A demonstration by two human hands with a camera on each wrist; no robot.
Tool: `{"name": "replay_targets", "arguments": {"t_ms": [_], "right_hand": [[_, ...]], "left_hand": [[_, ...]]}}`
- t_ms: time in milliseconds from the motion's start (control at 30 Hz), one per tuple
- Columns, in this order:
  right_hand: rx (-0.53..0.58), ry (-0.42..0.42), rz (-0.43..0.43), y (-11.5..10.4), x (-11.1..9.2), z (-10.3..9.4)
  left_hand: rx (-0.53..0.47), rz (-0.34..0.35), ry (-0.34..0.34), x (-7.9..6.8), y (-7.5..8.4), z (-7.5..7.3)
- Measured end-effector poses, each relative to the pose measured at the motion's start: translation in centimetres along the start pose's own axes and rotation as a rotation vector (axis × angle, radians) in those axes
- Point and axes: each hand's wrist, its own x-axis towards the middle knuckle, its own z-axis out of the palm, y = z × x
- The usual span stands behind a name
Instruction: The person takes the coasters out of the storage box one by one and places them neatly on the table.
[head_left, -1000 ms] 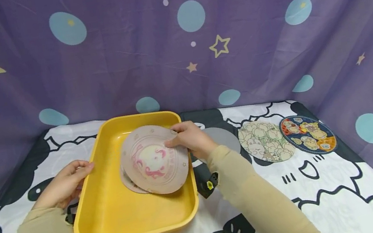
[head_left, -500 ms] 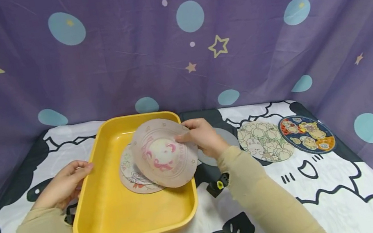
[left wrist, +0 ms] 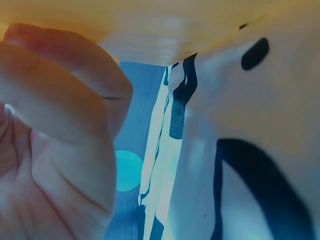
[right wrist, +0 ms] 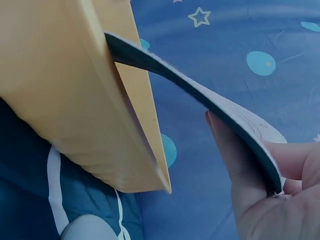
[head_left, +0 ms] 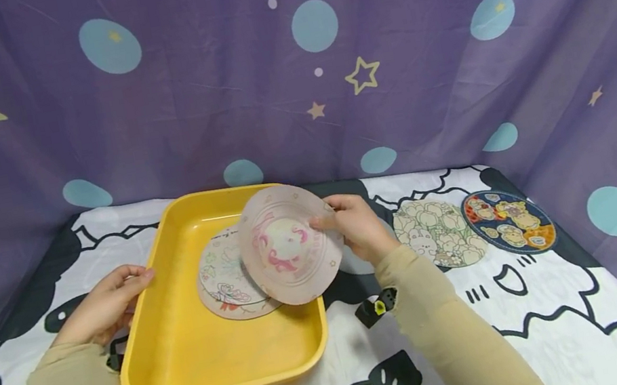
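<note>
fingers on the right hand (head_left: 358,225) are clamped on a round mat (head_left: 284,252) with a pink print, thumb on the printed face and the rest tucked behind it. right wrist cam shows the pinch pretty well: thumb one side, finger flat along the dark underside, just the mat's thickness between them. the mat's thin and a bit bowed, tilted up over the right side of a yellow tray (head_left: 229,358) and covering part of the rim from the head view. can't tell if its far edge touches the tray.

left hand (head_left: 108,303) is on the tray's left rim, a fingertip over the edge and the others curled at the outside wall. so it's holding the tray by the side, fingers bent close together. left wrist cam is blurry up close, so the exact fingertip contact is hard to make out.

inside the tray, partly under the held one, there's a pale mat (head_left: 226,272) with line drawings, can't say if it's one or two stacked. off to the right on the cloth (head_left: 553,280): a grey mat (head_left: 355,263) mostly hidden by the right hand, then a bunny mat (head_left: 440,233) and a dark blue mat (head_left: 509,222) side by side.
</note>
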Motion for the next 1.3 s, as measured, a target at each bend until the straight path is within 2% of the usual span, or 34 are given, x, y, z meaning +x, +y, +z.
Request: {"name": "replay_targets", "arguments": {"t_ms": [233,533,733,1067,1300], "right_hand": [[0.015,0.040,-0.001,0.0,-0.5,-1.3],[0.083,0.088,0.008,1.1,-0.8,-2.6],[0.090,0.116,0.018,1.8,-1.1,-3.3],[0.170,0.116,0.016,3.0,-1.5,-4.5],[0.216,0.122,0.035,3.8,-1.9,-5.4]], "left_hand": [[0.000,0.000,0.003,0.0,0.0,0.0],[-0.012,-0.012,0.004,0.0,-0.2,0.0],[-0.006,-0.012,0.004,0.0,-0.1,0.0],[0.009,-0.020,0.010,-0.2,0.2,0.1],[-0.007,0.016,-0.004,-0.1,-0.2,0.0]]}}
